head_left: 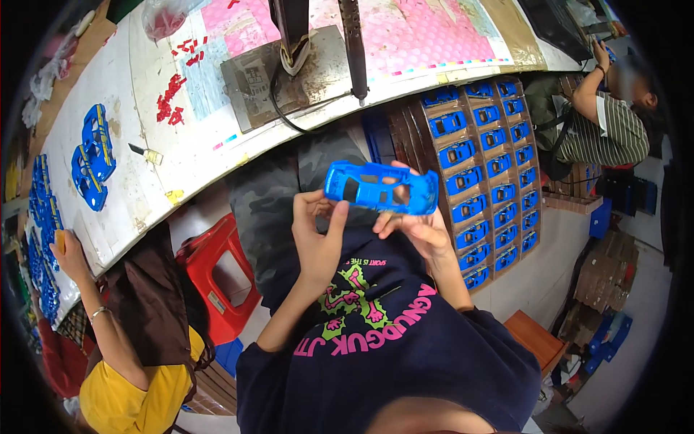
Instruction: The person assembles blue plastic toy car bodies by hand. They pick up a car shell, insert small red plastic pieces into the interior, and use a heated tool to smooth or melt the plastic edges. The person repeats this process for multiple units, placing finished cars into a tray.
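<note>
Above my lap I hold a blue toy car body shell (352, 189) with window openings, tilted slightly. My left hand (318, 235) pinches its left end between thumb and fingers. Around the right end, my right hand (425, 235) grips from below and behind, and some of its fingers are hidden by the shell. Close to my right hand is a divided cardboard tray (480, 172) with rows of similar blue car bodies.
On the white worktable (134, 202) lie small red parts (170, 100), more blue shells (92, 163) and a small blade tool (147, 153). A metal press stand (253, 87) rises ahead. A red stool (199, 278) and a yellow-sleeved person (134, 394) are left; another person (614, 126) sits right.
</note>
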